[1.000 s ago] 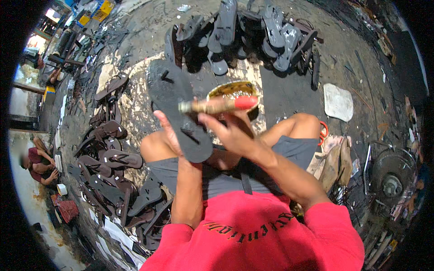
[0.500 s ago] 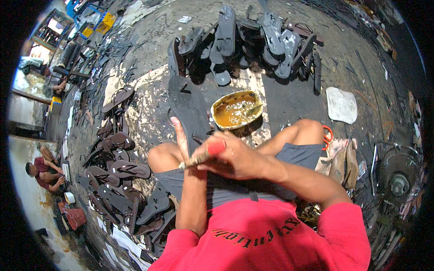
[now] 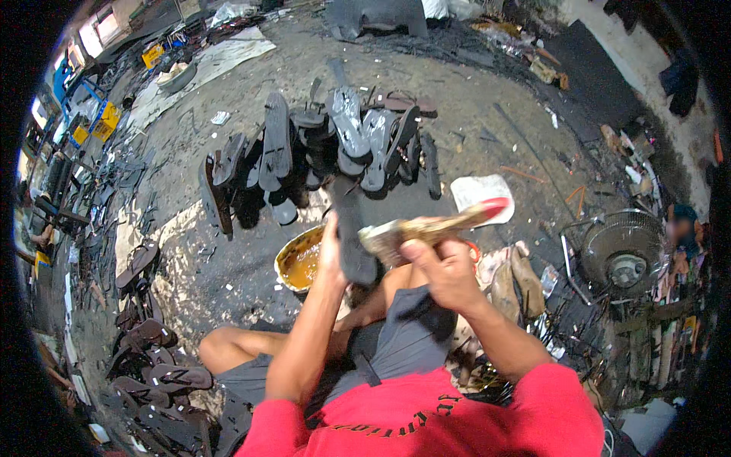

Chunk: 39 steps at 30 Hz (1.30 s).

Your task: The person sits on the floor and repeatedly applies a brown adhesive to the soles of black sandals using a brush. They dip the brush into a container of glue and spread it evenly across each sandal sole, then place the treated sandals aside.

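Observation:
My left hand (image 3: 330,251) is closed around the edge of a dark shoe sole (image 3: 354,240), holding it raised and roughly lengthwise away from me. A flat paintbrush (image 3: 438,228) with a pale wooden handle and red end is gripped in my right hand (image 3: 449,274). Its stiff, glue-coated bristles meet or nearly meet the sole's right side; contact is hard to judge. Left of the sole, partly behind my left hand, stands a cut-down tub (image 3: 279,266) of amber glue.
Beyond my hands, shiny coated soles (image 3: 349,122) lean in a heap. Dark sandals (image 3: 179,377) are piled at left. A white pad (image 3: 499,190), red-handled scissors (image 3: 475,251) and a floor fan (image 3: 626,259) are at right. My folded legs flank the work.
The view has swung right. The brush has come away from my left wrist, its bristles now at the sole. My left hand now holds the sole closer in and to the right of the tub.

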Tool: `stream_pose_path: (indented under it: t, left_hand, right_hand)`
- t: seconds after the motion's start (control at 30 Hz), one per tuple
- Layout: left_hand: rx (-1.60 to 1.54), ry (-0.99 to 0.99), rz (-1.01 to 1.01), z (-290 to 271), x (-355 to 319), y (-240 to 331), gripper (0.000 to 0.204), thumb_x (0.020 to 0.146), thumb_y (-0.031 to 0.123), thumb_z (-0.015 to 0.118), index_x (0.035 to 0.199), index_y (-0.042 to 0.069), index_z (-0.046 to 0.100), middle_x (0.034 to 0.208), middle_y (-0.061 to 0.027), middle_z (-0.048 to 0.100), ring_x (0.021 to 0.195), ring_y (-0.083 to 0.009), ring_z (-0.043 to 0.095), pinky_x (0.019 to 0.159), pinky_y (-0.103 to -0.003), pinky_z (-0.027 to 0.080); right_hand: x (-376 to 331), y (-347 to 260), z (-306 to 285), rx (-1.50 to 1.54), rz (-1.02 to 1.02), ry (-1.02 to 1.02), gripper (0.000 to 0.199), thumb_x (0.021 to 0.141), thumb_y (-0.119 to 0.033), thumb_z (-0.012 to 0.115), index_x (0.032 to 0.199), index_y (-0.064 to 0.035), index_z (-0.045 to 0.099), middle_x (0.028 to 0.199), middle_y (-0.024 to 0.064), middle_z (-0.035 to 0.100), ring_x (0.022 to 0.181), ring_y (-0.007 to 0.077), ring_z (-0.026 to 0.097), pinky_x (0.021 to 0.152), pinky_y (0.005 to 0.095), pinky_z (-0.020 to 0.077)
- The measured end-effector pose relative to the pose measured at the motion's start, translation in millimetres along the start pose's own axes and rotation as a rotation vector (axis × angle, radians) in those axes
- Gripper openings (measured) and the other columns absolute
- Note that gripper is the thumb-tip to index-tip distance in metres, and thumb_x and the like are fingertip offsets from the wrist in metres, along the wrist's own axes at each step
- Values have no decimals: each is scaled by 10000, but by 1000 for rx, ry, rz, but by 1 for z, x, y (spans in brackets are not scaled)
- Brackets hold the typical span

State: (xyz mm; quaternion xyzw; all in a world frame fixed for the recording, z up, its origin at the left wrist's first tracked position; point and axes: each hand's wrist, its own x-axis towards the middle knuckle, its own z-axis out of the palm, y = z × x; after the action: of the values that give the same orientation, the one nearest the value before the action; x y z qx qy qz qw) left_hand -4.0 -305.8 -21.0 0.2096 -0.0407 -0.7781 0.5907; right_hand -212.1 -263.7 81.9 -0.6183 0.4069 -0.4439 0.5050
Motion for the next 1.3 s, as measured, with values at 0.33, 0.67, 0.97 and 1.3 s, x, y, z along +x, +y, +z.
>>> stream_pose_path:
  t: [0.33, 0.67, 0.97, 1.3]
  left_hand:
    - [626, 44, 389, 25, 35, 66, 474, 1063, 412, 513, 1341, 32, 567, 1280, -161, 664, 1059, -209, 689, 916, -361, 555]
    - [1409, 1465, 1201, -223, -368, 205, 479, 1020, 442, 586, 938, 7, 768, 884, -81, 745, 840, -191, 675, 868, -381, 510]
    - [1243, 2006, 776, -294, -455, 171, 457, 1038, 356, 566, 1228, -46, 671, 1113, -212, 732, 990, -331, 689, 914, -404, 509]
    - [1989, 1253, 819, -79, -363, 48, 679, 898, 302, 753, 1485, 48, 526, 1427, -195, 539, 1321, -347, 503, 1115, -415, 384]
  right_hand:
    - [3, 9, -15, -133, 100, 270, 324, 989, -222, 709, 1201, 14, 644, 1116, 69, 683, 1018, 135, 610, 914, 312, 495]
    - [68, 49, 29, -5, -3, 92, 302, 1018, -282, 677, 1130, -2, 649, 1056, 51, 687, 931, 119, 637, 862, 292, 519]
    - [88, 139, 140, -823, -392, -505, 364, 871, -414, 777, 1038, -90, 786, 856, 161, 748, 851, 312, 713, 798, 433, 540]
    - [109, 164, 96, -488, -492, -329, 267, 918, -162, 762, 1172, -82, 733, 1119, 66, 755, 1032, 151, 673, 926, 313, 518]
